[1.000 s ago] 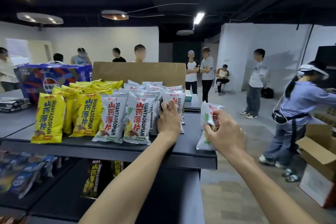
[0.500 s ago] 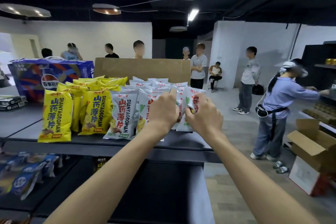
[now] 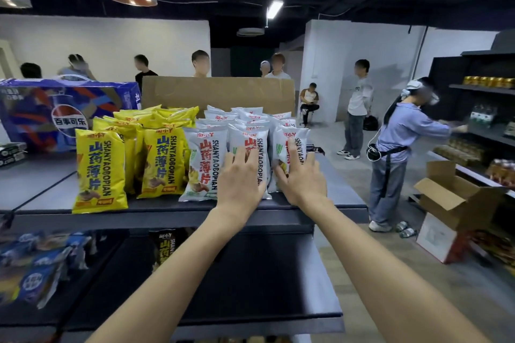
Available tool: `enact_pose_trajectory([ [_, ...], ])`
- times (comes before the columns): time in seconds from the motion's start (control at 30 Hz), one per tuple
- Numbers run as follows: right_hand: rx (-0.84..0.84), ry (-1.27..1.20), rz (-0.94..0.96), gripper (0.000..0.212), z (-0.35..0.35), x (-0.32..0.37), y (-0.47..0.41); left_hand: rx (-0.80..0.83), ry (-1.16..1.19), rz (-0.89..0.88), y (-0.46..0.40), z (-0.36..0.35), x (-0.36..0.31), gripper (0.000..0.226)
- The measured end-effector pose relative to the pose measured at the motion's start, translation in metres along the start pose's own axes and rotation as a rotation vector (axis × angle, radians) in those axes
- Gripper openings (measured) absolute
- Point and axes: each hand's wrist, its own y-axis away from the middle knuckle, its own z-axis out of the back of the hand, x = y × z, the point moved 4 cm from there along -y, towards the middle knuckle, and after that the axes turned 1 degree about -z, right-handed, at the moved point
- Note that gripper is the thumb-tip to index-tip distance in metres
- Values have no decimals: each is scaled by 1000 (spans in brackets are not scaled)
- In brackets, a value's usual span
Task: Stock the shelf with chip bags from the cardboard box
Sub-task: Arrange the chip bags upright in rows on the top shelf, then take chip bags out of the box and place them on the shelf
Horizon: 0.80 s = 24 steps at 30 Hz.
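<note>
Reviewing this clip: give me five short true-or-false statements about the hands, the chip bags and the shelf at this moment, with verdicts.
1. Both hands rest against white chip bags on the top shelf. True: left hand, right hand.
2. The yellow chip bags stand to the right of the white chip bags. False: they stand to the left.
3. The right hand holds a bag in the air. False: the rightmost white bag stands on the shelf.
4. A blue Pepsi carton sits behind the yellow bags. True.
5. The bags lie flat. False: they stand upright.

Lower halves of two white chip bags (image 3: 289,145) behind hands.
</note>
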Motion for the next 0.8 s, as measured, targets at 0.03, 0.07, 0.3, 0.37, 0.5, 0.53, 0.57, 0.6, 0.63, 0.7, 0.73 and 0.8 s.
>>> enact_pose_trajectory([
  [0.03, 30, 21, -6, 70, 0, -1, 2, 4, -14, -1, 4, 0, -1, 57],
  [0.07, 65, 36, -8, 71, 1, -2, 5, 5, -35, -3, 9, 0, -1, 58],
  [0.3, -22, -4, -12, 59, 12, -2, 34, 27, 54, -90, 34, -9, 8, 48],
  [0.37, -100, -10, -25, 54, 16, 1, 43, 22, 80, -94, 40, -8, 6, 46],
  [0.5, -258, -92, 88, 41, 31, 1, 77, -99, 109, -181, 67, 7, -13, 39],
  [0.53, -304, -119, 118, 37, 34, -5, 93, -126, 135, -217, 79, 8, -18, 34],
  [0.57, -345, -141, 132, 34, 35, -14, 111, -137, 158, -254, 93, 6, -24, 28],
  [0.6, -366, -164, 125, 30, 34, -26, 130, -122, 172, -281, 108, 0, -29, 23],
  [0.63, -364, -185, 101, 27, 32, -41, 149, -79, 176, -294, 123, -11, -34, 20],
  [0.7, -297, -201, 26, 22, 19, -72, 185, 76, 183, -287, 154, -41, -42, 20],
  [0.73, -240, -191, -20, 21, 9, -88, 201, 180, 189, -274, 170, -58, -48, 21],
  [0.8, -118, -151, -126, 22, -11, -120, 230, 404, 198, -244, 201, -92, -60, 26],
])
